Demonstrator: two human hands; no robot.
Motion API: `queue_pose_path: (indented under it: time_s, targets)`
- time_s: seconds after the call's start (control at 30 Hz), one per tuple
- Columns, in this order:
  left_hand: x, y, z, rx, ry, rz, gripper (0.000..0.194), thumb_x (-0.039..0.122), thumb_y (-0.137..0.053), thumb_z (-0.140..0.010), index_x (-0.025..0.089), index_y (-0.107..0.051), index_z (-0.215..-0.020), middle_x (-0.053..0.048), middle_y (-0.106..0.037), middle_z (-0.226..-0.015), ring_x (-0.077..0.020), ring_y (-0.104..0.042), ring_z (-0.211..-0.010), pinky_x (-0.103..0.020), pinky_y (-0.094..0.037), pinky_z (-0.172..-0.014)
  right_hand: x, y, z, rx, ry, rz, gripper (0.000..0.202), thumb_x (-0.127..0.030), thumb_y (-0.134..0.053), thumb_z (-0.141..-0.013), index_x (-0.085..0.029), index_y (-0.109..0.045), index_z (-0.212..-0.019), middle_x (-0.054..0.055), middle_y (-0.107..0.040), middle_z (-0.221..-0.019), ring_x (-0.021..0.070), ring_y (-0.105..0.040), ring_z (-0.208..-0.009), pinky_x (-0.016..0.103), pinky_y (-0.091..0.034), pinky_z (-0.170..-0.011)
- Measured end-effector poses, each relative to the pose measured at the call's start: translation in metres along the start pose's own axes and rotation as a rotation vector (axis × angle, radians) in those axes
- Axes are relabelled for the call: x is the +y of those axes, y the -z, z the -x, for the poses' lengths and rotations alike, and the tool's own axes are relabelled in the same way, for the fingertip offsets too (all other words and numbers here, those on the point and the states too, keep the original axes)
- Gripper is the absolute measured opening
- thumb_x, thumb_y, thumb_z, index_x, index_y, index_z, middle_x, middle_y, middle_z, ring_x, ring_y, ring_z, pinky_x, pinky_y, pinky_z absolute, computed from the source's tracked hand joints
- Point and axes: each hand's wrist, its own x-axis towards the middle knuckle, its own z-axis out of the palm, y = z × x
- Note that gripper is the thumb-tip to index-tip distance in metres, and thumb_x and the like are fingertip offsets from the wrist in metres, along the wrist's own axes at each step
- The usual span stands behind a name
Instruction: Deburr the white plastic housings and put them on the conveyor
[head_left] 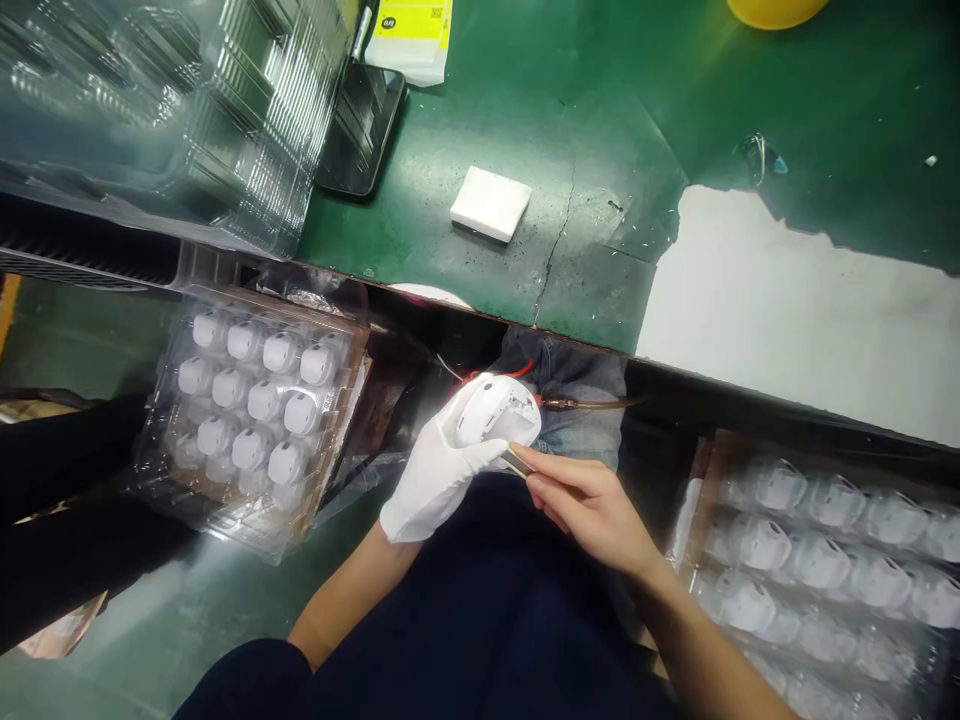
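Note:
My left hand [439, 465], in a white glove, is closed round a rounded white plastic housing [487, 408] above my lap. An open recess in the housing faces up toward me. My bare right hand [581, 495] pinches a small flat strip [517, 461], dark on top with a pale edge, between thumb and fingers. The strip's tip is at the lower rim of the housing, beside my gloved thumb. Whether it touches the plastic I cannot tell. On the green table [600, 90] beyond lies a white sponge-like block [491, 203] with a dark underside.
Clear trays of similar white housings stand at lower left [251, 400] and lower right [832, 550]. Stacked clear plastic trays [187, 120] and a black phone [365, 130] are at the table's left. A brown hose [592, 404] runs behind the housing. The table edge lies just ahead of my hands.

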Motion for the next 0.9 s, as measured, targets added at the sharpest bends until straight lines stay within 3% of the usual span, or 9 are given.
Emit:
queue_pose_path:
  time_s: [0.1, 0.23, 0.37, 0.5, 0.6, 0.67, 0.8, 0.9]
  targets:
    - [-0.002, 0.001, 0.0, -0.001, -0.015, 0.001, 0.066, 0.02, -0.093, -0.081, 0.025, -0.072, -0.143, -0.01, -0.076, -0.141, -0.0289, -0.073, -0.129, -0.035, -0.062, -0.106, 0.0, 0.0, 0.0, -0.025, -0.157, -0.098, 0.041, -0.035, -0.066, -0.103, -0.022, -0.078, -0.141, 0.001, -0.063, -0.07, 0.009, -0.049, -0.051, 0.02, -0.04, -0.045]
    - [-0.004, 0.002, -0.001, -0.003, 0.004, -0.004, 0.067, 0.022, -0.093, -0.082, 0.024, -0.07, -0.145, -0.011, -0.075, -0.143, -0.0296, -0.072, -0.13, -0.037, -0.062, -0.107, -0.001, 0.002, 0.0, -0.051, -0.238, -0.138, 0.049, -0.045, -0.07, -0.101, -0.019, -0.076, -0.143, 0.001, -0.062, -0.069, 0.0077, -0.046, -0.048, 0.019, -0.036, -0.042]
    - [-0.005, 0.0, -0.001, -0.013, 0.007, 0.036, 0.067, 0.02, -0.091, -0.083, 0.025, -0.068, -0.146, -0.011, -0.075, -0.144, -0.0289, -0.072, -0.13, -0.037, -0.062, -0.106, -0.002, 0.004, 0.0, -0.056, -0.22, -0.129, 0.05, -0.046, -0.07, -0.101, -0.018, -0.076, -0.142, 0.001, -0.062, -0.067, 0.0075, -0.046, -0.046, 0.019, -0.037, -0.04]
    - [0.002, -0.006, 0.0, -0.03, -0.015, 0.086, 0.055, 0.021, -0.092, -0.083, 0.024, -0.075, -0.136, -0.009, -0.078, -0.136, -0.0289, -0.074, -0.126, -0.041, -0.059, -0.111, -0.003, 0.002, 0.003, 0.025, -0.126, -0.011, 0.041, -0.04, -0.07, -0.102, -0.023, -0.079, -0.137, 0.001, -0.065, -0.066, 0.0092, -0.05, -0.046, 0.02, -0.044, -0.04]
    - [0.01, -0.01, 0.002, -0.059, -0.039, 0.078, 0.042, 0.027, -0.089, -0.086, 0.022, -0.079, -0.127, -0.008, -0.079, -0.131, -0.033, -0.072, -0.13, -0.044, -0.055, -0.116, 0.002, 0.001, 0.006, 0.091, -0.008, 0.101, 0.036, -0.034, -0.072, -0.101, -0.028, -0.081, -0.135, 0.002, -0.07, -0.069, 0.0112, -0.056, -0.046, 0.02, -0.051, -0.042]
    - [0.011, -0.009, 0.002, -0.059, -0.04, 0.085, 0.045, 0.03, -0.088, -0.087, 0.022, -0.077, -0.129, -0.01, -0.077, -0.136, -0.0377, -0.068, -0.137, -0.048, -0.052, -0.12, 0.009, 0.002, 0.008, 0.12, 0.027, 0.154, 0.035, -0.034, -0.074, -0.099, -0.03, -0.082, -0.133, 0.002, -0.073, -0.07, 0.0125, -0.059, -0.046, 0.02, -0.054, -0.043]
    - [0.0, 0.002, 0.002, -0.026, -0.074, 0.072, 0.059, 0.042, -0.088, -0.086, 0.019, -0.073, -0.138, -0.017, -0.074, -0.143, -0.0417, -0.062, -0.146, -0.057, -0.045, -0.128, 0.021, 0.007, 0.01, 0.129, -0.032, 0.203, 0.038, -0.044, -0.079, -0.095, -0.028, -0.084, -0.129, 0.005, -0.078, -0.073, 0.0163, -0.064, -0.047, 0.023, -0.058, -0.045]
    - [-0.01, 0.01, 0.0, -0.021, -0.121, -0.005, 0.049, 0.049, -0.086, -0.086, 0.022, -0.079, -0.127, -0.014, -0.075, -0.142, -0.0386, -0.061, -0.147, -0.055, -0.042, -0.131, 0.026, 0.006, 0.012, 0.161, -0.116, 0.225, 0.047, -0.054, -0.08, -0.094, -0.024, -0.085, -0.129, 0.008, -0.081, -0.078, 0.0179, -0.065, -0.047, 0.026, -0.061, -0.05]
